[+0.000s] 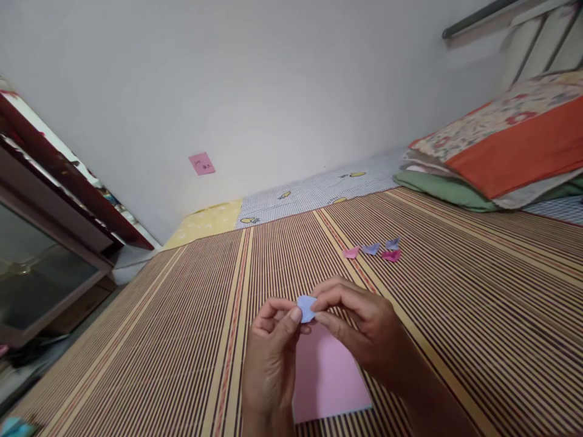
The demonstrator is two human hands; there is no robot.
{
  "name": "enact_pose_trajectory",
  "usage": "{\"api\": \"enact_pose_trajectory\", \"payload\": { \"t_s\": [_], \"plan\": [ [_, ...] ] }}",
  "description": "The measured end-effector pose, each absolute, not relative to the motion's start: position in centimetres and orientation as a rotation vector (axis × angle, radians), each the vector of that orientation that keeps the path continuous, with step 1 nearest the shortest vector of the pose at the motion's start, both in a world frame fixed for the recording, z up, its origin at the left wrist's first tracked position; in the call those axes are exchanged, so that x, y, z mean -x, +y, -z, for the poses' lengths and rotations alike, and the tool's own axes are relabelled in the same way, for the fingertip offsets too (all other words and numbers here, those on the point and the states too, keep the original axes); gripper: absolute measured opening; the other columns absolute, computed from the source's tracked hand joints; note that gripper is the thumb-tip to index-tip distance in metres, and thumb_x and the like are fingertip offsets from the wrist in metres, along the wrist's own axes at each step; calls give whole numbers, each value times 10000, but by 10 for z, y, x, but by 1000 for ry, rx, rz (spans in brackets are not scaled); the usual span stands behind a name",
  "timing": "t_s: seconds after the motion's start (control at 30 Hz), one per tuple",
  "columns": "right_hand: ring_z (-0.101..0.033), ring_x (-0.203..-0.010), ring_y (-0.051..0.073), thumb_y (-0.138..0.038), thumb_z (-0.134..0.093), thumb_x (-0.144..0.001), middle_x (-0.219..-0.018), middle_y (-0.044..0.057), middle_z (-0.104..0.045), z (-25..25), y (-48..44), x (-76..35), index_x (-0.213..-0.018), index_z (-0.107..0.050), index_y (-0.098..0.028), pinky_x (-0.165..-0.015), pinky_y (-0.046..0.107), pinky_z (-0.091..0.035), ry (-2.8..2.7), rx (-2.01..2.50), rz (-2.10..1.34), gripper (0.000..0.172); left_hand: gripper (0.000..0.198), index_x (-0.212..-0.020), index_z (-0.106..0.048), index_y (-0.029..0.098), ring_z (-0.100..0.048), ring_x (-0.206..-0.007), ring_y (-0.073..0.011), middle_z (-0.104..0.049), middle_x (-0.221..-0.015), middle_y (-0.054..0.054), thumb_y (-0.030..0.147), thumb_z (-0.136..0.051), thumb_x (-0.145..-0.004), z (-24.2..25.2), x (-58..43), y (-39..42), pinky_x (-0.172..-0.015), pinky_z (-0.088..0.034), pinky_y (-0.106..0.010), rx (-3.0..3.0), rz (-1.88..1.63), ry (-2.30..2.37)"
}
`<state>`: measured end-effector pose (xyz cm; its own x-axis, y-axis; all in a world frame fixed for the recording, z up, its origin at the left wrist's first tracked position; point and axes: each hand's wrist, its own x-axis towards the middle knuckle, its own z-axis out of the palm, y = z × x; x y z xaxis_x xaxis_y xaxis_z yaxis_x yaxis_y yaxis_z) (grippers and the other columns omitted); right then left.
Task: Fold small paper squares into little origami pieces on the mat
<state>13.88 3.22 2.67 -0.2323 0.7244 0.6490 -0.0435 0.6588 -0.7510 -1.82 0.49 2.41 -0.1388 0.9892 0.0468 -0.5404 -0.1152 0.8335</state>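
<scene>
A small piece of folded light-blue paper (306, 308) is held up between my two hands. My left hand (276, 346) pinches its left edge between thumb and fingers. On the other side, my right hand (355, 318) grips the right edge with thumb and forefinger. Below them a pink sheet or pad of paper (330, 376) lies on the striped mat, partly covered by my hands. Farther off sit several small folded paper pieces: a light pink one (351, 252), a purple one (371, 249), a blue-purple one (392, 243) and a magenta one (391, 255).
The striped mat (182, 315) covers the bed up to a checked sheet (300, 194) along the wall. Folded bedding (505, 152) is stacked at the right. A pink note (201, 163) with writing is on the wall. A cabinet with a glass panel (40, 267) stands at the left.
</scene>
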Motion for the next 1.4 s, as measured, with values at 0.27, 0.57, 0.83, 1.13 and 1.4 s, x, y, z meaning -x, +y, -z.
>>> {"api": "enact_pose_trajectory", "payload": {
  "t_s": [0.27,0.57,0.83,1.13,1.4],
  "plan": [
    [-668,-950,186,-95,-645,-919,-960,24,-681,-25,33,-131,-860,-685,-219,-820,321,-525,-1486,621,-813,143,154,-942,-734,212,-730,-842,-149,-763,-899,-20,224,-832,-823,-23,5,-1,-780,-591,-237,-976,-1780,1015],
    [-669,-887,189,-109,-647,-904,-893,13,-678,-27,29,-126,-821,-653,-218,-785,328,-527,-1424,645,-886,138,67,-805,-793,205,-741,-799,-173,-776,-870,-30,222,-854,-784,-24,0,-3,-750,-629,-276,-1115,-1871,1186],
    [-671,-831,192,-142,-626,-920,-875,21,-683,-28,26,-120,-818,-638,-211,-717,331,-544,-1367,669,-978,124,102,-789,-779,199,-738,-766,-143,-768,-817,-8,230,-874,-766,-21,-2,-2,-720,-616,-225,-1027,-1904,1200],
    [-679,-770,186,-159,-639,-904,-835,27,-701,-27,26,-117,-820,-643,-205,-681,329,-550,-1343,733,-934,95,130,-792,-771,178,-730,-710,-157,-764,-771,-21,234,-881,-750,-20,-2,0,-671,-620,-245,-1032,-1910,1249],
    [-681,-733,178,-174,-666,-892,-794,17,-688,-24,25,-116,-835,-637,-202,-657,311,-566,-1319,762,-929,70,271,-868,-690,176,-750,-737,-153,-754,-792,-12,230,-908,-717,-24,-3,0,-683,-621,-229,-945,-1899,1191]
  ]
}}
